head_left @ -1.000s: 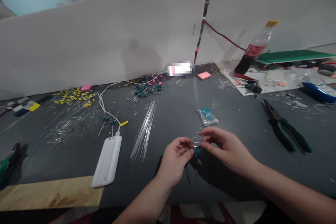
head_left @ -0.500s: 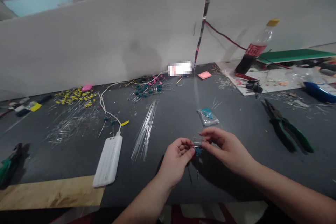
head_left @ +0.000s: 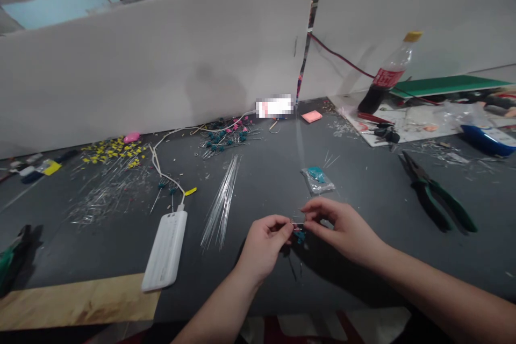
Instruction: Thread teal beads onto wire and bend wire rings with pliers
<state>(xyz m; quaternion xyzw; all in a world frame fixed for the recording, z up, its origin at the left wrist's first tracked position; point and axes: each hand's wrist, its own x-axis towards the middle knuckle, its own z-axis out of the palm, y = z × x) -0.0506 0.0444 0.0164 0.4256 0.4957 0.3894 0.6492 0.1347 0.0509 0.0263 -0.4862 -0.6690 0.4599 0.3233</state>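
My left hand [head_left: 264, 241] pinches a small wire piece with a teal clay-like lump [head_left: 299, 236] on it, held low over the near part of the table. Facing it, my right hand [head_left: 338, 226] has thumb and forefinger closed on the thin wire just right of the left fingertips. Thin wire ends hang below the teal lump. Beyond the hands lies a clear plastic packet [head_left: 320, 180] with teal material inside. A bundle of straight thin wires [head_left: 221, 201] rests on the table to the left.
A white power bank [head_left: 165, 250] with a cable lies left. Behind it are yellow-tipped wires [head_left: 115, 150] and teal-and-pink-tipped wires [head_left: 226, 140]. Green-handled pliers [head_left: 437, 193] lie right; another green-handled tool [head_left: 14, 255] lies far left. A cola bottle [head_left: 387, 76] stands on a white board [head_left: 368, 134].
My left fingers have closed further around the wire piece, and the teal lump sits slightly lower and to the left. The whole view has shifted a little.
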